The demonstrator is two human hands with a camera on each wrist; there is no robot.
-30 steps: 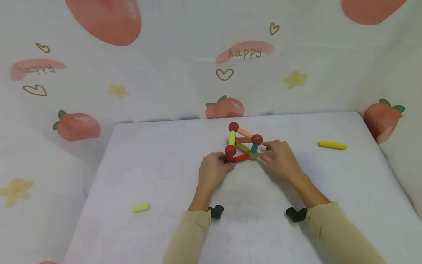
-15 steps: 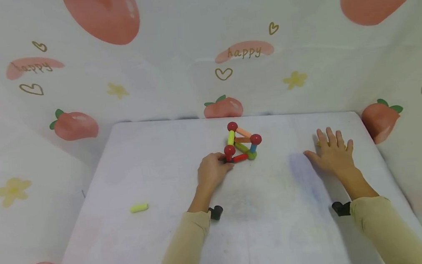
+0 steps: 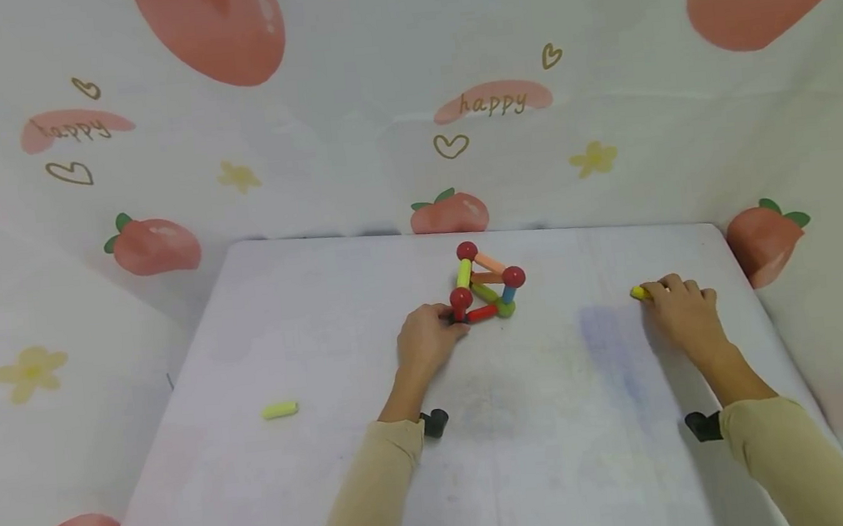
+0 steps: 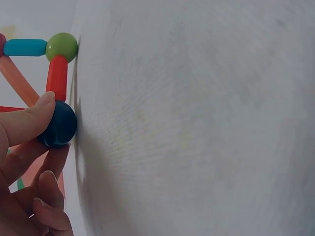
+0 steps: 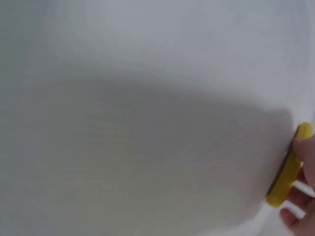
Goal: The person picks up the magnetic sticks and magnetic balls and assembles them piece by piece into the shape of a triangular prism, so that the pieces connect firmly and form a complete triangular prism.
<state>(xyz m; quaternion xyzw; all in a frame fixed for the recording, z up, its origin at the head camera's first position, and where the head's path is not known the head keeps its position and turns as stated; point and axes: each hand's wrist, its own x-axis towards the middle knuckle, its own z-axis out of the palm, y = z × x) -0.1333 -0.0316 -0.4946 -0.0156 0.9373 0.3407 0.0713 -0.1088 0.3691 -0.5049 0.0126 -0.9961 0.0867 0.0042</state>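
Near the middle of the head view, the left hand (image 3: pixel 426 339) rests on the white tabletop (image 3: pixel 306 323) at the lower left corner of the rod-and-ball frame (image 3: pixel 485 284). Its grip is a pinch: thumb and fingers close around the dark blue ball (image 4: pixel 59 124), as the left wrist view shows at its left edge. From that ball a red rod (image 4: pixel 57 77) runs up to a green ball (image 4: pixel 62 46), which joins a blue rod (image 4: pixel 24 47).

At the right of the head view, well apart from the frame, the right hand (image 3: pixel 683 313) lies with fingers curled over the yellow rod (image 3: pixel 638 292), whose end pokes out to the left of the knuckles. In the right wrist view the same rod (image 5: pixel 289 169) sits at the right edge against the fingertips (image 5: pixel 295 216); the picture is blurred, but the grip seems to pinch it while it lies on the tabletop.

A pale yellow-green rod (image 3: pixel 280 410) lies alone at the lower left of the tabletop.
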